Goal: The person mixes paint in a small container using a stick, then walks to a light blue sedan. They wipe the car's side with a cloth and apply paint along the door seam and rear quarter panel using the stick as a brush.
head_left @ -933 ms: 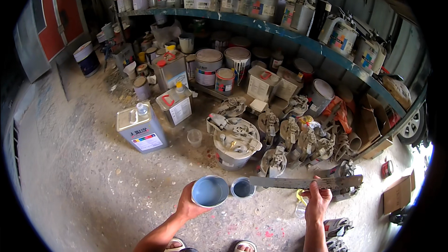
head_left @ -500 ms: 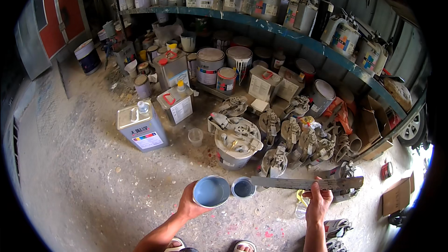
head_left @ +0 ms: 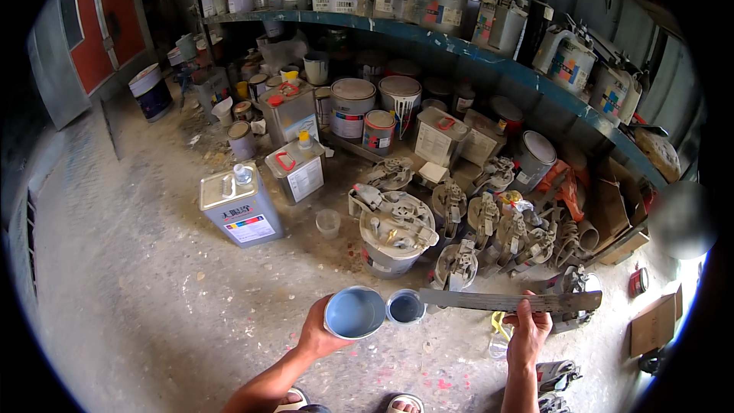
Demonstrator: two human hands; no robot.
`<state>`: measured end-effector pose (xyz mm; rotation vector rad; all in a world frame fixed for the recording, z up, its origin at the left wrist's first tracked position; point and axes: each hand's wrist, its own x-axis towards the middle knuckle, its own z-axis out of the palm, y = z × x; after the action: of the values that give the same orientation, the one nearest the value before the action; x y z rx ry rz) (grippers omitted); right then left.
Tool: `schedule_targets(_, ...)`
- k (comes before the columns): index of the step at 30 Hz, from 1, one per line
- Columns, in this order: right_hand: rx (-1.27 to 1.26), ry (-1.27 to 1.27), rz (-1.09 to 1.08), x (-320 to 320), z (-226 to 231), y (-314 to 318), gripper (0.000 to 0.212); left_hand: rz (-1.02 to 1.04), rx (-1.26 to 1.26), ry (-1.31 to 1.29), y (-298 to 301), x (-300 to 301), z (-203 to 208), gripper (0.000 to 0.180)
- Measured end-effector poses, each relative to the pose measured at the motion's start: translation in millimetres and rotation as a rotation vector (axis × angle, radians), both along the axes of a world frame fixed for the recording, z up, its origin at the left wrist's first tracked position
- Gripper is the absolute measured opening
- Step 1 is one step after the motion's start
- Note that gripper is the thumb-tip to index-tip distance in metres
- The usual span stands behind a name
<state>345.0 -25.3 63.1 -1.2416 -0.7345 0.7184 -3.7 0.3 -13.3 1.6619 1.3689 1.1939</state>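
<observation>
My left hand [head_left: 321, 334] is closed around the side of a plastic cup [head_left: 355, 312] with blue-grey paint in it. Right beside it, a smaller cup [head_left: 405, 307] holds darker blue liquid. My right hand [head_left: 527, 331] grips a long, flat, stained metal ruler [head_left: 489, 300] near its right part, thumb on top. The ruler lies level, its left end close to the smaller cup's rim. Below the ruler, next to my right hand, a clear cup with a yellow edge [head_left: 499, 340] is partly hidden.
A grey metal can [head_left: 241, 210] and an empty-looking clear cup [head_left: 328, 223] stand on the floor ahead. A large dirty-lidded bucket [head_left: 391, 260] and several paint cans with clamp lids are beyond the ruler. A blue shelf [head_left: 459, 46] carries more cans. A cardboard box [head_left: 654, 326] lies at right.
The whole scene sits slightly further right in the picture, as the view has turned a little. Both hands keep their grips on the cup and the ruler.
</observation>
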Motion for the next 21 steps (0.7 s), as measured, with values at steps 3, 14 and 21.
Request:
schedule_targets(3,-0.006,0.048,0.004,4,-3,-1,0.022,-0.021,-0.024,0.027,2,1,6,0.063)
schedule_targets(14,-0.033,0.04,0.131,-43,21,3,0.017,-0.064,0.033,0.075,3,6,-24,0.074)
schedule_targets(21,-0.093,-0.105,0.198,-92,5,9,0.018,-0.009,0.172,0.225,5,19,7,0.081)
